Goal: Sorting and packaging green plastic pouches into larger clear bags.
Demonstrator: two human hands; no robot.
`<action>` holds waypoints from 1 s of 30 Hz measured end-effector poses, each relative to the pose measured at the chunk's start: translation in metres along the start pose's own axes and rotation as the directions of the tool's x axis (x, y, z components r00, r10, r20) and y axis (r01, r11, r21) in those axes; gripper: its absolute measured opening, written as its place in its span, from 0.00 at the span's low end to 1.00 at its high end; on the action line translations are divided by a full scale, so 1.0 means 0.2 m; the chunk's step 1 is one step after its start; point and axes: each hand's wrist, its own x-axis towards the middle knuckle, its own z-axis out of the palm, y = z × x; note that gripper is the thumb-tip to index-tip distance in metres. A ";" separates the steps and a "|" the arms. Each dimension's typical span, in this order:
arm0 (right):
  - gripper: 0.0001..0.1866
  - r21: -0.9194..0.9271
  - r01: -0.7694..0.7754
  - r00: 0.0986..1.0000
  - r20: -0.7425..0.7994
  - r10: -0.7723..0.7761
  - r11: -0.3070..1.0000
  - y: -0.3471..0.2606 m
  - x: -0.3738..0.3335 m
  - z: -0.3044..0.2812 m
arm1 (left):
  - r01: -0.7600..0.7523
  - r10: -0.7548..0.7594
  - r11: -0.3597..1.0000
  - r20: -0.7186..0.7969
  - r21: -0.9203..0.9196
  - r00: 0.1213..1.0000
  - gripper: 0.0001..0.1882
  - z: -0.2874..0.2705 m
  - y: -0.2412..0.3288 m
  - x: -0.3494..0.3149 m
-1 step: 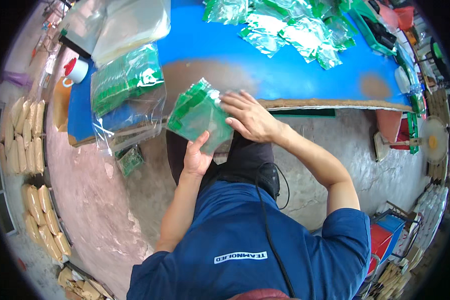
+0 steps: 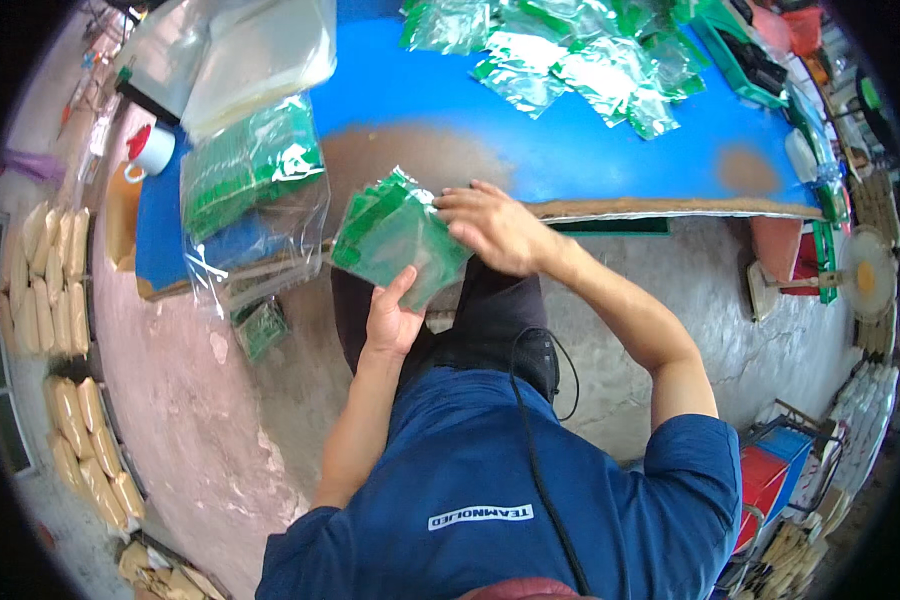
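Note:
My left hand (image 2: pixel 395 318) grips a small fanned stack of clear plastic bags with green bands (image 2: pixel 400 235) by its lower edge, thumb on top. The stack is tilted above my lap, just off the table's near edge. My right hand (image 2: pixel 500 228) reaches the stack's upper right edge, its fingers stretched out and the tips touching it. Whether a bag is caught under those fingers cannot be made out. To the left, a large clear bag (image 2: pixel 255 165) packed with similar green-banded packets lies on the blue table (image 2: pixel 390 95), its open end overhanging the edge.
Loose green-banded bags (image 2: pixel 580 65) lie in a shiny heap at the far side. Large clear sheets (image 2: pixel 260 70) and a white mug with a red top (image 2: pixel 150 150) are at the left. A green tray (image 2: pixel 735 55) stands far right. One packet (image 2: pixel 260 330) lies low on the left.
My right hand has dipped slightly, its fingers drawn closer together at the edge of the stack. The stack has shifted a little in my left hand, its right side spreading outward.

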 end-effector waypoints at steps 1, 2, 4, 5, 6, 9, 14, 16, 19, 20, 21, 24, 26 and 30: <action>0.21 0.107 -0.101 0.994 0.044 0.097 0.989 0.09 0.06 -0.07 | 0.010 -0.010 1.000 -0.007 -0.006 1.000 0.27 0.03 0.01 0.00; 0.20 -0.003 -0.130 0.958 -0.258 0.125 0.992 0.23 0.10 -0.10 | 0.023 -0.023 1.000 -0.015 -0.010 1.000 0.27 0.05 0.01 -0.01; 0.23 -0.335 -0.277 0.831 -0.554 0.050 0.901 0.52 0.20 -0.22 | 0.066 -0.065 0.995 0.024 -0.075 0.998 0.27 0.01 0.04 -0.01; 0.26 -0.458 -0.447 0.850 -0.486 0.204 0.769 0.59 0.19 -0.26 | 0.114 -0.107 0.983 0.052 -0.146 0.993 0.28 -0.01 0.04 -0.01; 0.27 -0.520 -0.414 0.878 -0.445 0.177 0.747 0.63 0.16 -0.24 | 0.125 -0.116 0.983 0.073 -0.136 0.991 0.28 -0.02 0.03 0.00; 0.19 -0.489 0.034 0.979 -0.158 -0.127 0.872 0.40 0.18 -0.06 | 0.106 -0.083 0.949 0.090 -0.296 0.992 0.27 -0.02 0.04 0.01; 0.13 0.103 -0.104 0.957 -0.261 0.128 0.989 0.17 0.18 -0.19 | 0.043 -0.044 0.985 -0.003 -0.167 0.999 0.26 0.01 0.07 -0.01; 0.17 -0.006 -0.284 0.646 -0.740 0.187 0.959 0.58 0.27 -0.36 | 0.037 -0.043 0.993 -0.043 -0.115 0.998 0.27 0.02 0.10 -0.04; 0.39 -0.176 -0.751 0.450 -0.842 0.298 0.637 1.28 0.03 -0.66 | 0.085 -0.093 0.987 -0.051 -0.133 0.994 0.30 0.03 0.07 -0.03; 0.43 -0.160 -0.801 0.438 -0.814 0.382 0.576 1.35 -0.05 -0.70 | 0.083 -0.089 0.988 -0.041 -0.128 0.995 0.30 0.03 0.06 -0.05; 0.47 -0.013 -0.854 0.397 -0.663 0.635 0.520 1.34 -0.05 -0.71 | 0.070 -0.076 0.989 -0.041 -0.128 0.996 0.29 0.02 0.06 -0.06; 0.49 -0.101 -0.909 0.365 -0.661 0.655 0.405 1.22 0.04 -0.51 | 0.091 -0.102 0.991 -0.113 -0.097 0.988 0.30 -0.05 0.04 -0.04; 0.50 -0.091 -0.887 0.420 -0.565 0.710 0.453 0.94 0.21 -0.38 | 0.089 -0.100 0.991 -0.106 -0.103 0.989 0.30 -0.08 0.05 -0.06; 0.48 -0.145 -0.945 0.327 -0.437 0.838 0.293 0.59 0.48 -0.35 | 0.138 -0.141 0.987 -0.030 -0.080 0.990 0.32 -0.07 0.10 -0.03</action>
